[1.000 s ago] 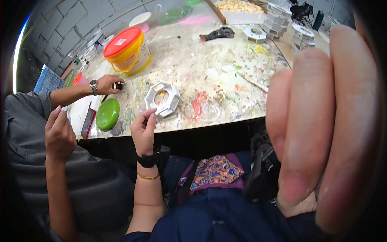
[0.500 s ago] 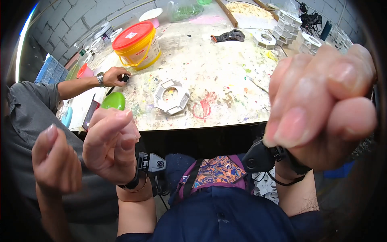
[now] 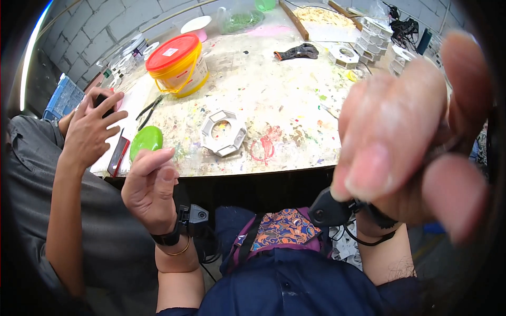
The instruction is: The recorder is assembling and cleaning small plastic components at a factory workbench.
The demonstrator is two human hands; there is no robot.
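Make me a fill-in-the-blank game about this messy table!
1. The lid on the yellow bucket is ____.
2. The shiny oval thing on the table is coloured ____.
3. In the picture, the white frame lies to the ____ of that oval thing.
4. The wristband below the camera wearer's left hand is coloured ____.

Missing words: red; green; right; black.

A grey block wall (image 3: pixel 113 23) runs behind a pale, paint-spattered table (image 3: pixel 274 87); a bright light strip (image 3: pixel 25 73) glows at the far left.
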